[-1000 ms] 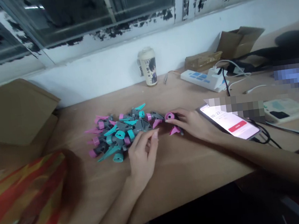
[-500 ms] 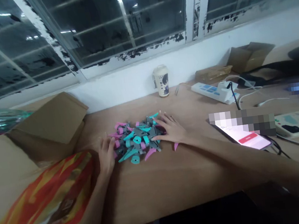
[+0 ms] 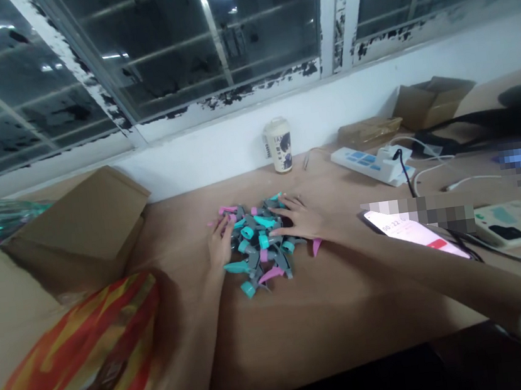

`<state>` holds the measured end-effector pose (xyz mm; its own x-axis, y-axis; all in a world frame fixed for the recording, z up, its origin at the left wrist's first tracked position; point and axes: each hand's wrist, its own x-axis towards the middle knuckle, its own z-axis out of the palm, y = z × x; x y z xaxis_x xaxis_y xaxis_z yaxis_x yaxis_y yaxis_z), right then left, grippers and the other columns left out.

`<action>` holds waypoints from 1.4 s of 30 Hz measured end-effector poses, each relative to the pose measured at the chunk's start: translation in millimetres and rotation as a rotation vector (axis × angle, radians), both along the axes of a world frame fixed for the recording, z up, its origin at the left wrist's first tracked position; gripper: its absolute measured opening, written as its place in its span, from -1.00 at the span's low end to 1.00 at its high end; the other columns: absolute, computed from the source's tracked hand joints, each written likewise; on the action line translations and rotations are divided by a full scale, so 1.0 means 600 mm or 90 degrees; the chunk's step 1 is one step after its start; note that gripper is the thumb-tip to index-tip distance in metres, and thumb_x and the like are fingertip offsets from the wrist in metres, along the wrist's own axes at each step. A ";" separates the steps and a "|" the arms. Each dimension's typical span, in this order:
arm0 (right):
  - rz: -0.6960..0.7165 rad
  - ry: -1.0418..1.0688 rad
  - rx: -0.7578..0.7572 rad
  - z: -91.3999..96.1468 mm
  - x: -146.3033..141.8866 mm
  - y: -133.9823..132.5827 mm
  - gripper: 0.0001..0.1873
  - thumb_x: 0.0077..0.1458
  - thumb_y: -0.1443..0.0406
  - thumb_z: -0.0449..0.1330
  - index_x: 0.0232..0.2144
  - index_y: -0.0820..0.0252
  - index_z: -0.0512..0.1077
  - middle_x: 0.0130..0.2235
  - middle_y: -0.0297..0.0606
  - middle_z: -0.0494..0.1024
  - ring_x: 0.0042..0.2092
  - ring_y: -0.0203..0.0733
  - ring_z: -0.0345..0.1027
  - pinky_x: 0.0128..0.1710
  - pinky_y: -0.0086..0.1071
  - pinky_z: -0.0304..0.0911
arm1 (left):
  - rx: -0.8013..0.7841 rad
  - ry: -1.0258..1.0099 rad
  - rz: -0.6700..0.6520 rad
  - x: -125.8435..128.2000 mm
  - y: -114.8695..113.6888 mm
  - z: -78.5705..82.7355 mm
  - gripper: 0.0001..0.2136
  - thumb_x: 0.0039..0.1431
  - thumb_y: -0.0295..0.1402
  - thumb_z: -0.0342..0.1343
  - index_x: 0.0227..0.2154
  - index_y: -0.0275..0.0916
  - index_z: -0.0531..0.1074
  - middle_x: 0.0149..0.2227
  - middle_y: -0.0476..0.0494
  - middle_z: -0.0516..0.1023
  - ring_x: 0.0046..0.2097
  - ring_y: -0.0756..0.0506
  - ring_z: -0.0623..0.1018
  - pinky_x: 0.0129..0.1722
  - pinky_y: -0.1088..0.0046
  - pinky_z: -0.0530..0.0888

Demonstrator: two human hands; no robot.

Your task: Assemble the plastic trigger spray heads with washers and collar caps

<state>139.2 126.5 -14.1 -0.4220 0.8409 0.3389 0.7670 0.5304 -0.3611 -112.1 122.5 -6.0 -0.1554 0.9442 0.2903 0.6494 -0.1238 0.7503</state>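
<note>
— Your left hand (image 3: pixel 220 245) and right hand (image 3: pixel 302 220) flank a pile of trigger spray heads (image 3: pixel 262 240). Does either have hold of anything?

— Your left is partly curled at the pile's left side, fingertips against the pieces; whether it grips one cannot be told. Your right is spread wide over the right side, thumb well apart from the fingers, no piece seen clasped.

— Where does the pile lie?

— Mid-worktop (image 3: pixel 332 313), between the rear edge along the wall (image 3: pixel 208 154) and the front edge nearest you.

— How far along are you?

— Judged from the layout, the pieces are gathered into one loose heap, pink and teal mixed. The gathering looks incomplete: the outline is ragged toward the front edge, and a pink lever (image 3: pixel 317 247) juts out beside your right wrist.

— Direction and long axis?

— Your pieces share none. The front pink lever (image 3: pixel 270 274) lies roughly along the front edge, tip leftward. The teal collar (image 3: pixel 248 289) nearest you faces the front-left corner, its grey body slanting back toward the rear right.
</note>
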 end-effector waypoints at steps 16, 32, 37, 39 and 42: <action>0.015 -0.044 0.010 0.036 0.111 -0.062 -0.09 -0.11 -0.27 -0.01 0.22 -0.03 0.03 0.31 -0.23 -0.09 0.32 0.10 -0.35 0.24 0.10 -0.35 | -0.041 0.116 -0.129 0.041 -0.104 0.036 -0.46 0.14 -0.06 0.00 0.18 -0.02 0.13 0.29 -0.09 0.03 0.30 -0.23 0.03 0.24 0.10 0.01; -0.050 -0.085 -0.002 -0.018 0.098 -0.010 0.04 -0.16 -0.29 0.00 0.27 -0.01 -0.16 0.33 -0.06 -0.23 0.29 0.31 -0.33 0.14 0.31 -0.27 | 0.077 0.377 -0.152 0.129 -0.053 -0.012 -0.16 -0.12 0.14 0.12 0.21 -0.11 0.08 0.32 -0.38 -0.25 0.29 -0.47 -0.13 0.13 -0.18 0.03; -0.064 -0.074 0.007 -0.018 0.102 0.050 0.02 -0.14 -0.29 -0.02 0.26 0.03 -0.10 0.32 -0.07 -0.18 0.30 0.26 -0.29 0.17 0.23 -0.25 | 0.085 0.387 -0.117 0.142 -0.002 -0.011 -0.15 -0.12 0.15 0.11 0.22 -0.10 0.06 0.31 -0.38 -0.18 0.29 -0.45 -0.08 0.15 -0.10 0.05; -0.079 -0.066 0.013 -0.013 0.103 0.064 0.01 -0.14 -0.29 -0.03 0.25 0.05 -0.07 0.32 -0.07 -0.17 0.29 0.28 -0.28 0.16 0.23 -0.21 | 0.084 0.392 -0.096 0.146 0.013 -0.009 -0.17 -0.11 0.15 0.10 0.22 -0.08 0.06 0.30 -0.36 -0.12 0.27 -0.46 -0.04 0.14 -0.10 0.09; -0.093 -0.060 0.034 0.004 0.108 0.060 -0.02 -0.08 -0.27 -0.06 0.25 0.12 -0.05 0.32 -0.04 -0.18 0.30 0.28 -0.33 0.16 0.23 -0.21 | 0.080 0.392 -0.068 0.149 0.016 -0.005 -0.29 -0.01 0.08 0.06 0.20 -0.05 0.11 0.29 -0.34 -0.06 0.23 -0.52 0.05 0.05 -0.14 0.22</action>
